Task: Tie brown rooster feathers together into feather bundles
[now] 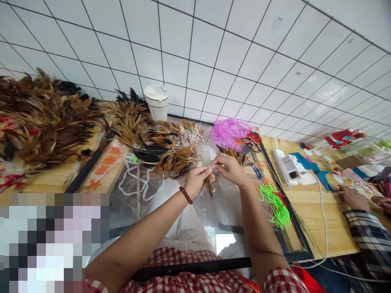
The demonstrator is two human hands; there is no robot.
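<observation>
My left hand [198,181], with a beaded bracelet [186,195] at its wrist, is closed around a small bunch of brown feathers [209,188] whose tips point down. Right beside it, my right hand [229,167] pinches at the top of that bunch, and the fingertips of both hands meet. What exactly lies between the right fingertips is too small to make out. A pile of brown feathers [180,158] spreads just left of my hands on the glass tabletop [218,203]. Another small feather heap [233,155] lies behind my right hand.
Behind stand a white lidded bin [157,103] and a pink plastic bag [230,132]. Green cords [276,207], a blue-handled tool [257,171] and a power strip [284,167] are rightward. White string [134,189] lies left. A co-worker's hand [356,199] rests far right.
</observation>
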